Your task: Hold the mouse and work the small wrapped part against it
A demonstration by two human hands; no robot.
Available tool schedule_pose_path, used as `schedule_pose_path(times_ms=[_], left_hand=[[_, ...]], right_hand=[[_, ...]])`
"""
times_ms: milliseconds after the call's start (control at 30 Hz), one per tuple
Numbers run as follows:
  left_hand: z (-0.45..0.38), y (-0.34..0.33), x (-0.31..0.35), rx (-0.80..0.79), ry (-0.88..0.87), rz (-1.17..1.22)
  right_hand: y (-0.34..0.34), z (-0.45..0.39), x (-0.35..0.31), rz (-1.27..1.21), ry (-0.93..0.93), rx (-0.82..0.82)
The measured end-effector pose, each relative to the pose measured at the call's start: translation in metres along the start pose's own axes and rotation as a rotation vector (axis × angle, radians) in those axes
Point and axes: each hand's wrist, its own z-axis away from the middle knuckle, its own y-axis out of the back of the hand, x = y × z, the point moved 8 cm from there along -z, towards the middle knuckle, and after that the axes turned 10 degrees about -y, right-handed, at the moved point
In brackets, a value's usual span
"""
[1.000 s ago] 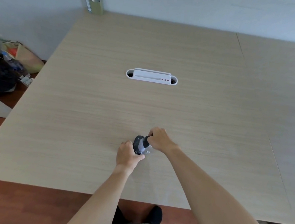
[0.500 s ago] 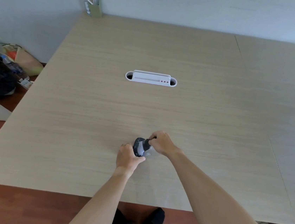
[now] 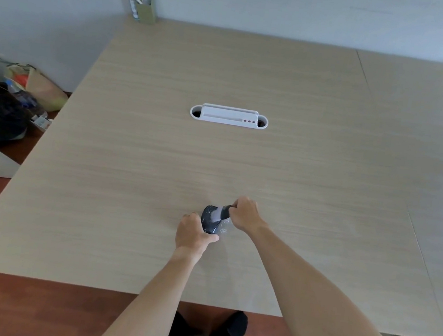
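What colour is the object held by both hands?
Black with white specks, seen in the head view.

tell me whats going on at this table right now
A person leans over a wooden table and works on a small dark rounded object with both hands. The left hand grips the object from the near side, holding it against the tabletop. The right hand pinches a small dark tool with a pale tip laid across the object's top. What the object is stays unclear. Farther back sit a white cable port and a small holder at the far corner.
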Motion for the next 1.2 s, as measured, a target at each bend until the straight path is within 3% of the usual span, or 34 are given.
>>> schedule_pose_path(times_ms=[133,233,333,467,533,600,667,733,767,900,967,1067,1133,1200], left_hand=[[0.004,0.004,0.004,0.006,0.01,0.005],[0.007,0.009,0.011,0.005,0.008,-0.006],[0.009,0.011,0.013,0.011,0.012,0.005],[0.009,0.011,0.013,0.015,0.009,0.013],[0.01,0.012,0.013,0.017,0.013,0.025],[0.01,0.012,0.014,0.013,0.013,0.03],[0.01,0.012,0.014,0.014,0.017,0.042],[0.011,0.014,0.015,0.027,0.015,0.057],[0.012,0.015,0.015,0.033,0.014,0.071],[0.013,0.016,0.016,0.04,0.002,0.071],[0.013,0.015,0.014,0.042,0.007,0.069],[0.011,0.013,0.01,0.035,0.026,0.04],[0.01,0.012,0.009,0.045,0.031,0.041],[0.012,0.012,0.011,0.051,0.02,0.058]], right_hand=[[0.02,-0.002,-0.001,0.076,-0.01,0.154],[0.013,-0.007,-0.009,-0.093,0.05,0.078],[0.001,-0.009,-0.004,-0.097,0.039,-0.015],[0.013,-0.016,0.014,-0.032,-0.049,0.099],[0.021,-0.017,0.015,-0.14,-0.051,0.149],[0.018,-0.016,0.009,-0.287,-0.033,0.087],[0.003,-0.017,0.008,-0.394,-0.071,-0.1],[-0.013,-0.015,0.011,-0.381,-0.11,-0.264],[-0.016,-0.015,0.012,-0.313,-0.101,-0.267],[0.008,-0.015,0.013,-0.111,0.011,0.116],[0.017,-0.007,0.014,-0.171,0.047,0.211],[0.008,0.005,0.009,-0.29,0.122,0.12],[-0.011,0.012,0.004,-0.23,0.182,-0.023],[-0.019,0.013,0.008,-0.179,0.19,-0.043]])
